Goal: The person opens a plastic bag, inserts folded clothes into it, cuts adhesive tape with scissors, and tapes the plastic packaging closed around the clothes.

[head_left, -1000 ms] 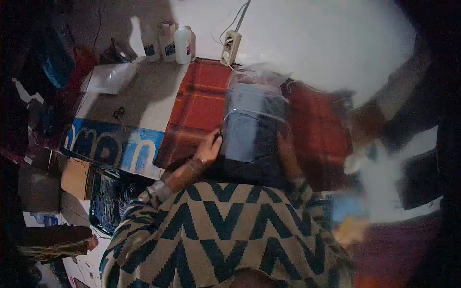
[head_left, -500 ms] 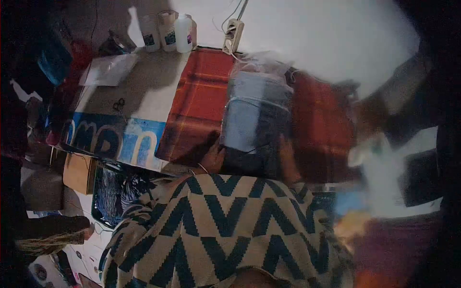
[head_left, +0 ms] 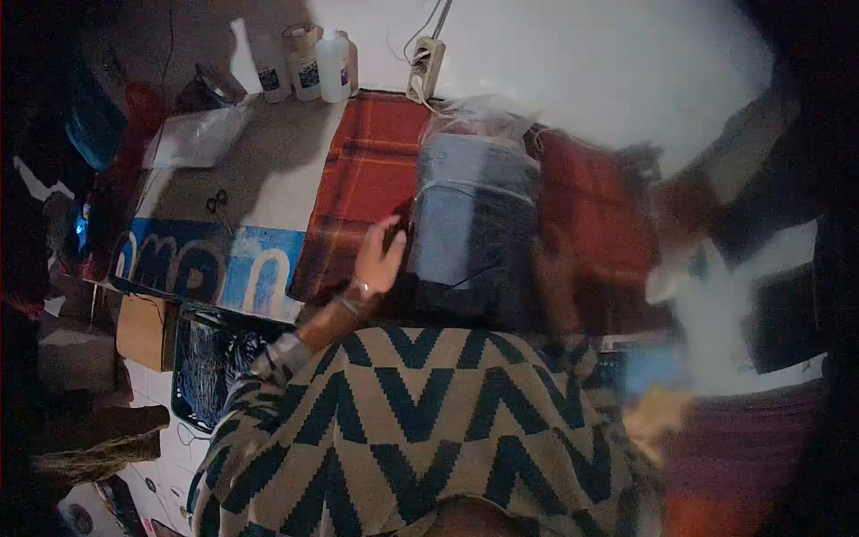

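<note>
A bundle of blue-grey cloth (head_left: 445,224) lies in front of me, with a thin pale cord (head_left: 461,184) across it. Clear plastic (head_left: 474,125) crumples at its far end. Along the left side of the bundle is my left hand (head_left: 382,259), its thumb and fingers apart and nothing in them. On the right side, in deep shadow, my right hand (head_left: 557,273) is close to the bundle with fingers stretched out; whether it touches the cloth I cannot tell. Beneath the bundle, a red checked cloth (head_left: 380,134) shows on both sides.
Plastic bottles (head_left: 333,67) stand at the back left, near a power strip (head_left: 426,69). Scissors (head_left: 216,200) and a clear plastic sheet (head_left: 195,137) lie on the table (head_left: 277,179). A cardboard box (head_left: 146,331) and a dark crate (head_left: 199,380) are below its left edge.
My left hand has moved forward along the bundle's left side, and its fingers have spread. My right hand has shifted slightly outward. The bundle stays in place on the red cloth.
</note>
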`<control>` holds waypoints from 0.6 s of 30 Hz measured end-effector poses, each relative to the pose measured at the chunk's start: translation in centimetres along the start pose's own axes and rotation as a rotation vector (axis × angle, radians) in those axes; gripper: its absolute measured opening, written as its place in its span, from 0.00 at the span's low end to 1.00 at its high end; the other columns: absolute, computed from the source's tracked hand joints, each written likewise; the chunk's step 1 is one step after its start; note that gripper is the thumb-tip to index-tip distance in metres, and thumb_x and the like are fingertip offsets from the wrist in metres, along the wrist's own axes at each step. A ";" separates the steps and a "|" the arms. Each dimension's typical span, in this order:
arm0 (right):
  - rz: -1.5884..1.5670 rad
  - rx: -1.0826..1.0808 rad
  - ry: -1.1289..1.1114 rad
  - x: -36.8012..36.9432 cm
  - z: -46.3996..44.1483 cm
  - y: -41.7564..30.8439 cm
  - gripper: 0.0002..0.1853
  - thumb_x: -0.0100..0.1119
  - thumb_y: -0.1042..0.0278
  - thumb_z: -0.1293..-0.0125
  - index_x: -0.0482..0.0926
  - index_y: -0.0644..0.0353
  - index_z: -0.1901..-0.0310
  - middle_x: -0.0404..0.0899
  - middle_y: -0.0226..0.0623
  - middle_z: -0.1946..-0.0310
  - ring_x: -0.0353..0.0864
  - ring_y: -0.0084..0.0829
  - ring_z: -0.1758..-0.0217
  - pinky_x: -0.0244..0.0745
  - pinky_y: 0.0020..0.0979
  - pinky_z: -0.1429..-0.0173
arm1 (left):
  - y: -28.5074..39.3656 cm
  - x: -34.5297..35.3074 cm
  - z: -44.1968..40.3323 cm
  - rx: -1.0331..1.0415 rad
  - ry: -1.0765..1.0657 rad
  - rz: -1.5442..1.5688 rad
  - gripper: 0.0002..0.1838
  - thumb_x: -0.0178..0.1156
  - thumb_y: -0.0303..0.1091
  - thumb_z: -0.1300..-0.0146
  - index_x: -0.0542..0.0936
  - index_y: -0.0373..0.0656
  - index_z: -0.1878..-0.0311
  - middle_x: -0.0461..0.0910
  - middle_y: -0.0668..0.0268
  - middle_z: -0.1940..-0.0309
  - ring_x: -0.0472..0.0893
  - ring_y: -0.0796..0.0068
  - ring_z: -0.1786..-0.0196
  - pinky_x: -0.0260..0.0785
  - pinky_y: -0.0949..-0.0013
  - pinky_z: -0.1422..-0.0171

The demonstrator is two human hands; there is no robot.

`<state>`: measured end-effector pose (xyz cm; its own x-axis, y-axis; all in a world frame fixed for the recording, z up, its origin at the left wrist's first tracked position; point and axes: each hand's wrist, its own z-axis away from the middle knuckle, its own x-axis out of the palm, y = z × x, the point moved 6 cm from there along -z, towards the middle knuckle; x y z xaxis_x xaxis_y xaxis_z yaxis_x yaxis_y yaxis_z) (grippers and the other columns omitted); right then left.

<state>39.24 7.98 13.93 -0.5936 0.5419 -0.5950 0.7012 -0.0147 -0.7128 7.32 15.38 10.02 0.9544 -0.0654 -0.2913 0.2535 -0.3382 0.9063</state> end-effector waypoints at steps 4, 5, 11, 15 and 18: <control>0.141 -0.377 0.008 0.8 -3.8 -5.1 0.24 0.61 0.56 0.42 0.74 0.61 0.47 0.72 0.48 0.50 0.71 0.48 0.44 0.65 0.42 0.40 | 1.7 2.0 -6.2 -0.099 -0.013 0.008 0.27 0.63 0.44 0.44 0.71 0.38 0.46 0.73 0.48 0.51 0.72 0.49 0.46 0.65 0.59 0.43; 0.140 -0.376 0.013 1.7 -4.3 -5.9 0.24 0.61 0.56 0.42 0.74 0.61 0.47 0.72 0.48 0.50 0.71 0.48 0.44 0.65 0.42 0.40 | 2.3 2.6 -7.0 -0.095 -0.015 0.007 0.27 0.63 0.44 0.44 0.71 0.38 0.46 0.73 0.48 0.51 0.72 0.49 0.46 0.65 0.59 0.43; 0.404 -0.382 0.092 4.9 -6.5 -5.7 0.16 0.60 0.62 0.45 0.77 0.59 0.56 0.74 0.47 0.60 0.72 0.50 0.54 0.67 0.47 0.49 | 2.8 4.0 -9.2 0.080 0.043 -0.361 0.25 0.66 0.44 0.54 0.72 0.39 0.56 0.74 0.50 0.60 0.74 0.48 0.55 0.66 0.56 0.48; 0.399 -0.346 0.090 4.1 -6.3 -5.8 0.10 0.57 0.65 0.43 0.75 0.60 0.62 0.74 0.46 0.65 0.73 0.49 0.59 0.68 0.46 0.53 | 2.9 4.0 -8.5 0.031 0.017 -0.352 0.19 0.63 0.39 0.51 0.71 0.40 0.60 0.74 0.50 0.64 0.74 0.48 0.56 0.67 0.54 0.51; 0.416 -0.459 0.112 2.6 -5.2 -6.5 0.07 0.56 0.67 0.42 0.74 0.60 0.64 0.73 0.45 0.68 0.74 0.48 0.61 0.70 0.45 0.55 | 4.1 3.9 -8.8 0.143 0.053 -0.429 0.14 0.60 0.36 0.49 0.71 0.41 0.61 0.74 0.51 0.66 0.75 0.49 0.58 0.67 0.53 0.53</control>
<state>35.18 13.86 18.90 -0.2072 0.6537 -0.7279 0.9774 0.1055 -0.1835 13.51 22.02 15.30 0.7757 0.1562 -0.6115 0.6068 -0.4510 0.6545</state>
